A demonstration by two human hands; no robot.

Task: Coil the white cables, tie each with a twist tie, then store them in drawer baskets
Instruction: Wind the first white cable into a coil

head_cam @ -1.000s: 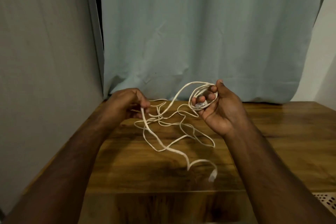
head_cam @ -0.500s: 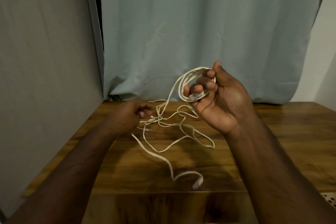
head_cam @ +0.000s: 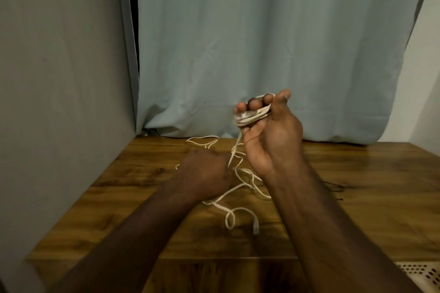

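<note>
White thin cable [head_cam: 240,188] lies mostly loose mid-table [head_cam: 357,197]; right hand [head_cam: 269,135] clasps a few finished loops, left hand [head_cam: 204,173] seemingly pinches slack. Tying, storing remain.

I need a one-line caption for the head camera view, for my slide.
Right hand holds up a small coil of white cable while left hand feeds the loose remainder over a wooden table.

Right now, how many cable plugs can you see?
2. One plug is in the right hand with the coil; the other plug lies on the table. More may be hidden.
</note>
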